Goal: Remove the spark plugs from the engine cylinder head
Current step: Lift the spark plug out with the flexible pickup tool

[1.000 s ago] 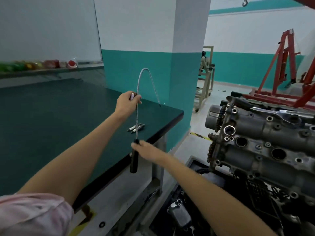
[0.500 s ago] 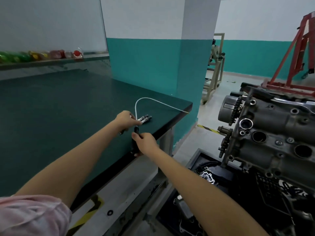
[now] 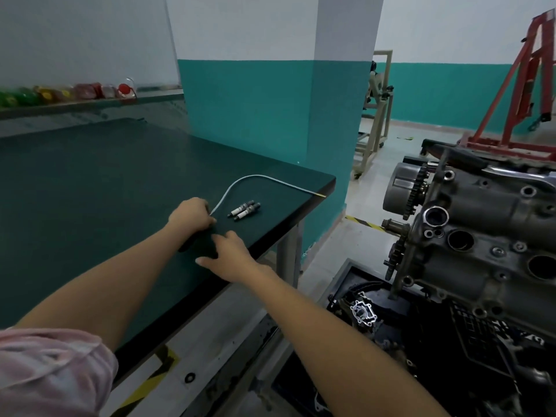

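Two spark plugs (image 3: 244, 210) lie side by side on the dark green bench top (image 3: 90, 188). Just left of them a flexible pick-up tool rests on the bench. Its silver shaft (image 3: 240, 181) curves toward the bench corner, and its black handle (image 3: 189, 244) lies between my hands. My left hand (image 3: 192, 216) is curled around the shaft where it meets the handle. My right hand (image 3: 231, 257) lies palm down with fingers apart, its fingertips on the handle's end. The grey engine cylinder head (image 3: 487, 212) stands to the right with dark round plug wells (image 3: 460, 239) open on top.
A teal and white pillar (image 3: 331, 115) stands behind the bench corner. Under the engine sits a black tray (image 3: 346, 284) with loose parts. A red engine hoist (image 3: 526, 85) and a beige cart (image 3: 376, 115) stand farther back. Coloured items line a shelf (image 3: 75, 91) at far left.
The pick-up tool was held upright above the bench; both hands lowered it and it now lies flat. My right hand has loosened from the handle.
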The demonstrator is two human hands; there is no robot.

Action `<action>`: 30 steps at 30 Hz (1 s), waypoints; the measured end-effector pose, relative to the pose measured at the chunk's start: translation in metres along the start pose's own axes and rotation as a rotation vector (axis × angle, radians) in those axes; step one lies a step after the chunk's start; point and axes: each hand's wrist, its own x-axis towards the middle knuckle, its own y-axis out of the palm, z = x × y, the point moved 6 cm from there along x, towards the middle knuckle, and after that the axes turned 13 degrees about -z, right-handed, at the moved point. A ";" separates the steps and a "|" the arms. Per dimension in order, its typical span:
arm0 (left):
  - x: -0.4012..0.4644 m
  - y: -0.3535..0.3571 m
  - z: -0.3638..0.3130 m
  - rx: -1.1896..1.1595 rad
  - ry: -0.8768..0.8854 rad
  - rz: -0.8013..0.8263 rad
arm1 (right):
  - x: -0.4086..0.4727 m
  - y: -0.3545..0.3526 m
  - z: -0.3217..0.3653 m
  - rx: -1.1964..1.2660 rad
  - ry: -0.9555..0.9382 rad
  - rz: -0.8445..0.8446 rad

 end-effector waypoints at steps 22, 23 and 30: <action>-0.003 0.034 -0.115 -0.064 0.410 0.125 | 0.018 0.002 -0.008 -0.300 -0.139 -0.213; -0.005 0.034 -0.120 -0.049 0.451 0.092 | 0.018 0.002 -0.008 -0.300 -0.137 -0.220; 0.003 0.041 -0.105 -0.020 0.350 -0.145 | 0.019 0.005 -0.010 -0.347 -0.193 -0.217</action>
